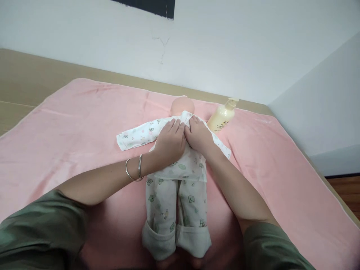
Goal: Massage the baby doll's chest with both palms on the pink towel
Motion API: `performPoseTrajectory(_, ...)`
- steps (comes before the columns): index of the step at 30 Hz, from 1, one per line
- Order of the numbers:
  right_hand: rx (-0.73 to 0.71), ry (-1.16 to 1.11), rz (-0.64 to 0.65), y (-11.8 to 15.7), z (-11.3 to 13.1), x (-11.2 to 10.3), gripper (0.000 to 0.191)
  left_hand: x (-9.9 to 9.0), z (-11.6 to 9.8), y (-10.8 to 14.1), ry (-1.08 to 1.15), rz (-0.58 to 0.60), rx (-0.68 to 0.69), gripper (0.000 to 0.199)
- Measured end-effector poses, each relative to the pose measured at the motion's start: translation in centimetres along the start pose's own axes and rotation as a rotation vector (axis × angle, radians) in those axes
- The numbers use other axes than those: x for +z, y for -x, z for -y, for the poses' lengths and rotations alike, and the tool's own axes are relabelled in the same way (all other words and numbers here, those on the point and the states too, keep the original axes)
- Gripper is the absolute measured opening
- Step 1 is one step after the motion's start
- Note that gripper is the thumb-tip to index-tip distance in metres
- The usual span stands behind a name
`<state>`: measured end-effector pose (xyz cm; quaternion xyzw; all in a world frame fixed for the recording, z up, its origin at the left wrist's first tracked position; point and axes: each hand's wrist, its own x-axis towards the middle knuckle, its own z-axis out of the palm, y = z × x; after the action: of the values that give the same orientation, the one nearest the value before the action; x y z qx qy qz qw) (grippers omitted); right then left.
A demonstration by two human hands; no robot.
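A baby doll (182, 105) lies lengthwise in front of me, its head at the far end. It wears a white printed shirt (185, 168) and matching trousers (163, 206) with the cuffs turned up. My left hand (170, 141) rests flat on the upper part of the shirt, fingers stretched toward the head. Beside it, my right hand (199, 135) lies on the other side of the upper shirt, fingers extended and the thumb close to my left hand. One shirt sleeve (135, 135) spreads out to the left. My hands hide much of the doll's torso.
A pale yellow pump bottle (222, 117) is just right of the doll's head, leaning to the right in view. The pink blanket (78, 123) covers a wooden surface (33, 75). A white wall (213, 48) rises behind, with another on the right.
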<state>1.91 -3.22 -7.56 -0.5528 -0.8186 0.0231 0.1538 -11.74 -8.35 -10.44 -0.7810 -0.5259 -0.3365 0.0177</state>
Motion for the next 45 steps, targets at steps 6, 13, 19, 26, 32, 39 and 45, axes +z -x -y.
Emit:
performPoseTrajectory(6, -0.094, 0.226, -0.024, 1.7, 1.3, -0.7, 0.036, -0.6, 0.8, -1.4, 0.100, 0.083, -0.100, 0.035)
performPoseTrajectory(13, -0.134, 0.287, 0.044, 3.2, 2.6, -1.9, 0.031, -0.1, 2.5, -2.6, 0.078, 0.079, -0.201, 0.038)
performPoseTrajectory(19, -0.085, 0.076, 0.035, 0.6, 0.4, -0.7, 0.033, 0.2, 0.7, -0.8, -0.010, 0.029, -0.043, 0.039)
performPoseTrajectory(26, -0.067, 0.031, 0.017, 0.1, 0.3, -0.2, 0.039, 0.4, 1.2, -1.1, 0.056, 0.048, -0.068, 0.042)
performPoseTrajectory(32, -0.084, 0.177, -0.052, 2.6, 2.0, -0.3, 0.035, 0.4, 2.9, -2.7, 0.105, 0.072, -0.236, 0.031)
performPoseTrajectory(39, -0.002, -0.031, 0.001, 0.5, 0.4, 0.1, 0.043, -0.7, 1.8, -2.4, -0.005, 0.097, -0.131, 0.022)
performPoseTrajectory(45, -0.007, -0.050, 0.023, -0.2, -0.1, 0.0, 0.042, -0.8, 1.4, -2.3, 0.008, 0.102, -0.075, 0.022)
